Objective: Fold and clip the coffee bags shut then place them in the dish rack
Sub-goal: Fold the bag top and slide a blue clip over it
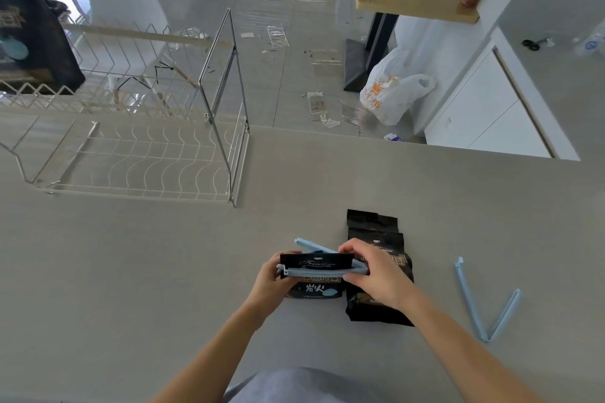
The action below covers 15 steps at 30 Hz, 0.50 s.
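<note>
On the grey worktop [163,255], both hands grip a folded black coffee bag [311,263] lettered "Treasure", left hand [271,278] fingers closed on its edge, right hand [376,275] pinching the blue clip [324,270], beside a second bag [376,239], spare open clip [484,304], wire dish rack [140,160].

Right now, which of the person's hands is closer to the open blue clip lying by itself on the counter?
Right. The right hand is on the folded coffee bag, with the spare clip lying apart, further to its right. The left hand holds the bag's far side, further away.
</note>
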Tool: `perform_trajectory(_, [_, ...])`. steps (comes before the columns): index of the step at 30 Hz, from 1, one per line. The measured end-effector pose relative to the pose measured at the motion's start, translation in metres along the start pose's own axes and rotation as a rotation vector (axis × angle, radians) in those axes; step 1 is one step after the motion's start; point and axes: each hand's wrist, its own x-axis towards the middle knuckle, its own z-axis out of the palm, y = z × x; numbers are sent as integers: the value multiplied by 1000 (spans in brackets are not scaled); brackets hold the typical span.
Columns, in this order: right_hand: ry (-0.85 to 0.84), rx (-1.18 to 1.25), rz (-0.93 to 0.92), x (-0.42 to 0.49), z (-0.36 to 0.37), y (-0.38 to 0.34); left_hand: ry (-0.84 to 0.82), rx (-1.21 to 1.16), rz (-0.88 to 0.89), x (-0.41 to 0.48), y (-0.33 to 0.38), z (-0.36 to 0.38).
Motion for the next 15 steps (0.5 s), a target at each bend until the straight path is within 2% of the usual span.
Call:
perform_trajectory(3, [-46, -110, 15, 3, -5, -2, 20, -4, 16, 1, -1, 1])
perform_trajectory(8, [56, -101, -39, -4, -7, -1, 8, -11, 2, 5, -7, 3])
perform_trajectory(15, [41, -212, -167, 14, 9, -17, 18, -44, -3, 5, -2, 0])
